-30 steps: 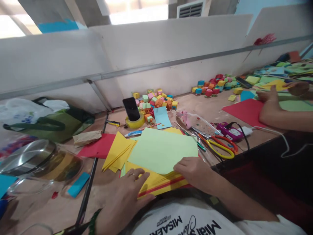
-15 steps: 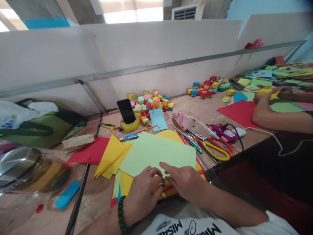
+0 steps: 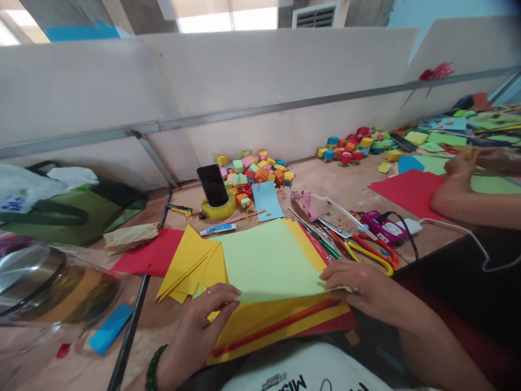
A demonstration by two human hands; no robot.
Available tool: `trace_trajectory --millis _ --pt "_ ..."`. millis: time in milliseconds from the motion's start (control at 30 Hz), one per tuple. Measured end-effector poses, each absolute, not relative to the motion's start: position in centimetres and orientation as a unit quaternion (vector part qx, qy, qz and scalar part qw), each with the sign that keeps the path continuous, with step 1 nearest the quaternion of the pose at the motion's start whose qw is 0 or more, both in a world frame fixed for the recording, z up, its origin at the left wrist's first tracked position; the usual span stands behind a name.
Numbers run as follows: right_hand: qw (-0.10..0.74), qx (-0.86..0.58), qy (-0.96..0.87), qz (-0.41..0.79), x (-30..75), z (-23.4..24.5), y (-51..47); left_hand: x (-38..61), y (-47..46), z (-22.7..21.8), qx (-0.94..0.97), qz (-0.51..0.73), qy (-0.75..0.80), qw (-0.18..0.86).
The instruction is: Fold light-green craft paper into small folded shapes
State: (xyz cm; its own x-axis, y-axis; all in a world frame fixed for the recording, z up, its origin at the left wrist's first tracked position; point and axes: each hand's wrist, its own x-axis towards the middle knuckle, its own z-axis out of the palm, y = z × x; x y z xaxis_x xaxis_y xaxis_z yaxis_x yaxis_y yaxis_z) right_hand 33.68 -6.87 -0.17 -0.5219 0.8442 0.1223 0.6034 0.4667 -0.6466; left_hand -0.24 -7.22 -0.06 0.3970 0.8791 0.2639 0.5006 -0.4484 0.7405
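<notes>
A light green paper sheet (image 3: 268, 260) lies on a stack of coloured paper (image 3: 280, 320), where yellow and red edges show towards me. At the sheet's near left corner is my left hand (image 3: 203, 323), its fingers and thumb closed on the edge. My right hand (image 3: 362, 285) grips the near right corner, with the fingers on top and the thumb mostly hidden. Folded yellow paper pieces (image 3: 185, 266) lie just left of the sheet. Scissors (image 3: 370, 252) with orange and yellow handles lie beyond my right hand, beside several pens (image 3: 325, 239).
A phone (image 3: 212, 185) leans on a tape roll (image 3: 220, 207) before a pile of paper cubes (image 3: 260, 174). To the left are a clear container (image 3: 81, 288) and a green bag (image 3: 101, 201). A co-worker's arm (image 3: 476, 203) rests at right by red paper (image 3: 411, 190).
My hands were close together at the green sheet's near edge; now they are apart at its two near corners. The sheet has turned to lie straighter and nearer me.
</notes>
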Motion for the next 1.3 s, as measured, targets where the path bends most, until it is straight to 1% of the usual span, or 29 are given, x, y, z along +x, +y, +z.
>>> trace_trajectory --millis 133,200,267,333,467,533,633,733,900,1000,1067,1133,1233,1300 --pt "0.214 -0.514 -0.748 0.362 32.6 1.0 -6.0 -0.9 -6.3 -1.5 0.683 0.203 0.536 0.452" --pt "0.218 -0.535 -0.709 0.404 31.6 0.6 -5.3 -0.8 -5.7 -1.9 0.640 0.183 0.557 0.496" --pt "0.242 -0.539 -0.685 0.427 30.7 -0.5 -4.3 -0.7 -4.9 -1.9 0.627 0.170 0.562 0.512" --pt "0.272 -0.550 -0.687 0.390 30.3 -2.0 -3.1 -0.6 -4.0 -1.8 0.652 0.158 0.566 0.480" --pt "0.312 -0.557 -0.711 0.295 30.0 -3.7 -1.0 -0.5 -2.2 -1.3 0.733 0.121 0.588 0.319" --pt "0.307 -0.555 -0.717 0.288 29.6 -3.7 -0.2 -0.4 -1.7 -0.9 0.756 0.079 0.598 0.257" --pt "0.290 -0.556 -0.710 0.321 28.7 -3.3 0.8 -0.3 -1.6 -0.7 0.772 0.042 0.596 0.219" --pt "0.289 -0.553 -0.667 0.408 27.9 -3.5 1.5 -0.7 -1.7 -0.8 0.758 0.060 0.603 0.242" --pt "0.320 -0.500 -0.555 0.583 27.6 -4.7 1.9 -2.3 -2.0 -1.7 0.733 0.124 0.587 0.320" --pt "0.329 -0.476 -0.488 0.653 27.3 -4.8 1.7 -3.0 -2.5 -2.0 0.719 0.150 0.576 0.358" --pt "0.355 -0.480 -0.441 0.671 27.2 -4.6 1.4 -3.3 -2.8 -2.0 0.706 0.162 0.571 0.387" --pt "0.391 -0.480 -0.402 0.674 27.2 -4.1 1.2 -3.4 -3.0 -1.8 0.692 0.193 0.572 0.395" --pt "0.436 -0.472 -0.387 0.661 27.4 -3.0 0.6 -3.7 -2.6 -1.5 0.652 0.311 0.584 0.371" --pt "0.441 -0.465 -0.401 0.655 27.6 -2.4 0.2 -3.6 -2.0 -1.4 0.609 0.377 0.565 0.409"
